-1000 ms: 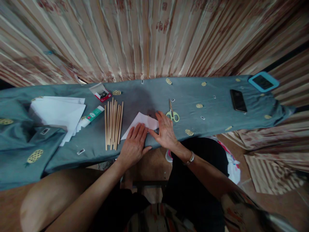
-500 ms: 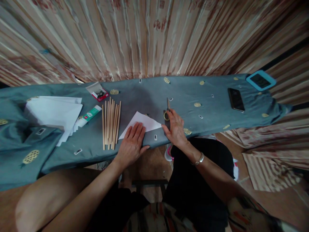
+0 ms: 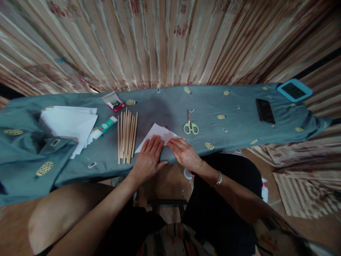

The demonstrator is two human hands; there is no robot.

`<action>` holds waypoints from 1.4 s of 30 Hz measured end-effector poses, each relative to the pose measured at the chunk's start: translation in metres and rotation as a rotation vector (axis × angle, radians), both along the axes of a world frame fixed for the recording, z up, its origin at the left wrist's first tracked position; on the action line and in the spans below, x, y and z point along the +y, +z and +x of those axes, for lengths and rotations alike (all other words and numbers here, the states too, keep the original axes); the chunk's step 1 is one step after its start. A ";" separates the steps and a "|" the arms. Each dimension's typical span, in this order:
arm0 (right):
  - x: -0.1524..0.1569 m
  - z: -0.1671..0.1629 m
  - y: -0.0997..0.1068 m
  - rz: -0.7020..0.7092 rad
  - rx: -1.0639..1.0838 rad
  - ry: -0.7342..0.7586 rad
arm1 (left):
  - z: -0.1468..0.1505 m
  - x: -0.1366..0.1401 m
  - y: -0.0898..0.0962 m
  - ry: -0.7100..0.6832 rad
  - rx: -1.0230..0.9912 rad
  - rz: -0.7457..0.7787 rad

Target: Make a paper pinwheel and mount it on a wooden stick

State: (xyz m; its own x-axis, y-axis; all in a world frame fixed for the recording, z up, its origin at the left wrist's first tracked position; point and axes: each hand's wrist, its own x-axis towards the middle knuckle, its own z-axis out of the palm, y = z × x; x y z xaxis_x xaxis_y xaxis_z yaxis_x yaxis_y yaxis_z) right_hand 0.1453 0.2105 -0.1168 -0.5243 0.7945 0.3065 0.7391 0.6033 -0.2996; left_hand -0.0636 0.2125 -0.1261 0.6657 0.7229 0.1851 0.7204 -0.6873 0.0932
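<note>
A folded sheet of white paper (image 3: 154, 130), roughly triangular, lies near the front edge of the cloth-covered table. My left hand (image 3: 148, 156) rests flat on its lower part, fingers stretched out, thumb apart. Over the paper's right side is my right hand (image 3: 183, 151), fingers extended close together with the tips near the lower edge; its thumb is hidden. Just left of the paper, several thin wooden sticks (image 3: 128, 137) lie side by side. Scissors with pale green handles (image 3: 190, 127) lie beyond my right hand, untouched.
Loose white sheets (image 3: 69, 122) are piled at left, with a green-and-white glue tube or box (image 3: 106, 125) beside them. An open small red box (image 3: 117, 105) sits behind the sticks. A dark phone (image 3: 265, 111) and a blue-framed device (image 3: 294, 90) lie far right. Curtains hang behind the table (image 3: 170, 103).
My right hand has moved left from beside the scissors and the paper's right corner onto the paper, uncovering the scissors' handles. My left hand stays on the paper. The view has shifted slightly.
</note>
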 end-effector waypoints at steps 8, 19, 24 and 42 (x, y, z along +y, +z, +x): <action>0.000 0.002 0.001 -0.030 -0.002 0.002 | -0.021 -0.010 -0.001 0.009 0.011 0.002; 0.001 0.003 0.002 -0.067 0.001 0.021 | -0.044 -0.027 0.000 0.048 0.023 0.011; 0.000 0.003 0.000 -0.041 -0.012 0.013 | -0.052 -0.033 0.002 0.065 0.036 0.033; -0.007 0.038 -0.004 0.041 -0.073 -0.149 | -0.067 -0.038 0.014 0.053 0.079 0.077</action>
